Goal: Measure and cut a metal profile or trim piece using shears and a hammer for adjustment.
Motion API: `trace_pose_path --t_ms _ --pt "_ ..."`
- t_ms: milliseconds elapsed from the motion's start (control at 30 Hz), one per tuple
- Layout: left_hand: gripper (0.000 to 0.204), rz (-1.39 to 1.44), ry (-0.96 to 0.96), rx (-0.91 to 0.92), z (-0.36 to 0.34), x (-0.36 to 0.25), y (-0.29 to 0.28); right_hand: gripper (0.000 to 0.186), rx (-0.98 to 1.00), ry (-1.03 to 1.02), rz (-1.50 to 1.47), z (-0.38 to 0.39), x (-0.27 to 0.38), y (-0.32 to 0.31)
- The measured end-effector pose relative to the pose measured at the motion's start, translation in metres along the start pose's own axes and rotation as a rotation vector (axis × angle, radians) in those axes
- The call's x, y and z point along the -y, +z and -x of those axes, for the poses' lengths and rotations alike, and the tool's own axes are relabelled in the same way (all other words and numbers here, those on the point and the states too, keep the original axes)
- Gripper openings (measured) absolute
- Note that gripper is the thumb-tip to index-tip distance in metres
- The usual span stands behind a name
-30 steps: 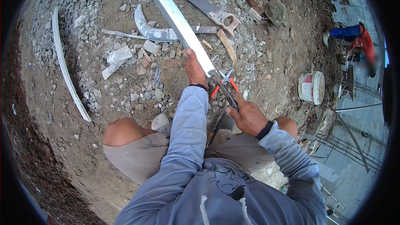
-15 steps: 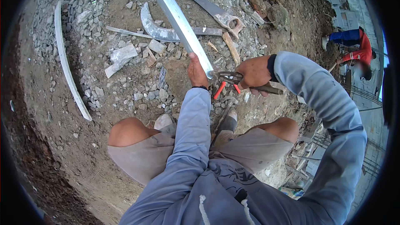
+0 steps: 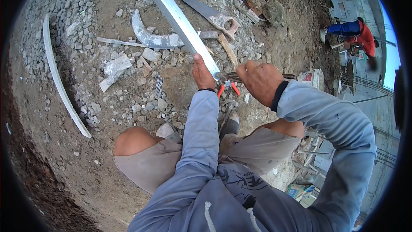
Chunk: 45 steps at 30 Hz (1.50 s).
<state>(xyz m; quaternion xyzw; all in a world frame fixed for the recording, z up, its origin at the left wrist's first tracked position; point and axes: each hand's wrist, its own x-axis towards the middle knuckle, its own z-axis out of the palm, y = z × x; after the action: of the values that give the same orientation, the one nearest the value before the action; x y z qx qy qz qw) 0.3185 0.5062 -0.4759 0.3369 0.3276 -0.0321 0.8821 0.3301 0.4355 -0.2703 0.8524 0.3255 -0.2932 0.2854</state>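
A long, shiny metal channel [image 3: 176, 17] slants down from the upper edge of the picture towards me. Near its lower end my left hand [image 3: 201, 74] is closed around it, thumb lying along the upper face. My right hand [image 3: 261, 81] grips dark metal pliers [image 3: 232, 77], whose jaws meet the channel's near end; the fist covers most of their handles. Just below the jaws, a red-handled cutting tool [image 3: 235, 88] lies on the stones, handles spread. Beyond the channel rests a handsaw [image 3: 197, 6] with a worn handle. A curved grey piece [image 3: 150, 38] lies partly under the channel.
A long pale strip [image 3: 62, 77] lies at the left, beside gravel [image 3: 56, 0]. Small nails [image 3: 159, 82], a wood piece [image 3: 227, 49] and a broken pale block [image 3: 116, 71] lie nearby. A white bucket [image 3: 315, 78] stands right. Another person [image 3: 365, 38] in red bends over at far right.
My right hand has turned over with the pliers, its back now upward and the wrist lower. The pliers stay at the channel's end. The view has shifted slightly, bringing the bucket into sight.
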Motion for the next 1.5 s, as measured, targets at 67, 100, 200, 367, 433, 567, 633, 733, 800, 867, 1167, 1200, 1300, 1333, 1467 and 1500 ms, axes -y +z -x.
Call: trace_pose_path --t_ms 67,100,200,367,433,567,633,733,800,867,1167,1200,1300,1333,1467,1500 --pt "0.088 -0.014 -0.021 -0.007 0.002 -0.002 0.001 0.026 -0.127 0.008 0.216 0.003 0.003 0.005" --pt "0.089 -0.046 -0.011 -0.005 0.003 -0.003 0.001 0.026 -0.126 0.009 0.217 0.001 0.0 0.001" --pt "0.091 -0.081 0.026 -0.007 0.003 -0.005 -0.002 0.024 0.074 0.0 -0.043 -0.023 -0.014 -0.022" --pt "0.094 -0.064 0.056 -0.042 -0.004 0.007 -0.014 0.013 0.287 -0.307 0.247 -0.099 -0.01 -0.08" --pt "0.094 -0.063 0.024 -0.006 -0.007 0.009 -0.019 0.012 0.218 -0.321 0.248 -0.115 -0.008 -0.08" --pt "0.094 -0.057 0.003 -0.025 -0.002 -0.002 -0.014 0.01 0.139 -0.373 0.416 -0.114 -0.009 -0.059" --pt "0.092 -0.023 -0.018 -0.014 -0.001 -0.004 -0.017 0.013 0.033 -0.362 0.516 -0.1 -0.011 -0.045" --pt "0.091 0.047 0.006 0.013 -0.001 -0.005 -0.016 0.018 -0.265 -0.365 0.56 -0.078 -0.017 -0.033" --pt "0.09 0.068 0.026 0.012 0.002 -0.007 -0.008 0.021 -0.269 -0.347 0.616 -0.069 -0.016 -0.034" --pt "0.088 0.084 0.046 0.005 0.004 -0.008 -0.005 0.019 -0.313 -0.358 0.697 -0.063 -0.017 -0.037" --pt "0.09 -0.022 0.061 -0.016 0.01 -0.016 0.001 0.015 -0.174 -0.601 0.643 -0.121 -0.027 -0.058" --pt "0.09 -0.028 0.063 -0.012 0.011 -0.017 -0.001 0.015 -0.178 -0.595 0.64 -0.125 -0.027 -0.058" --pt "0.089 -0.152 0.031 -0.028 0.009 -0.016 -0.009 0.018 -0.144 -0.611 0.63 -0.132 -0.024 -0.054" --pt "0.089 -0.108 0.03 -0.015 0.006 -0.012 -0.012 0.018 -0.147 -0.603 0.631 -0.13 -0.025 -0.051" --pt "0.088 -0.045 0.007 0.017 0.007 -0.016 -0.009 0.02 -0.236 -0.49 0.665 -0.106 -0.019 -0.05" --pt "0.087 -0.034 0.007 0.049 0.009 -0.017 -0.006 0.022 -0.287 -0.371 0.704 -0.092 -0.022 -0.044"
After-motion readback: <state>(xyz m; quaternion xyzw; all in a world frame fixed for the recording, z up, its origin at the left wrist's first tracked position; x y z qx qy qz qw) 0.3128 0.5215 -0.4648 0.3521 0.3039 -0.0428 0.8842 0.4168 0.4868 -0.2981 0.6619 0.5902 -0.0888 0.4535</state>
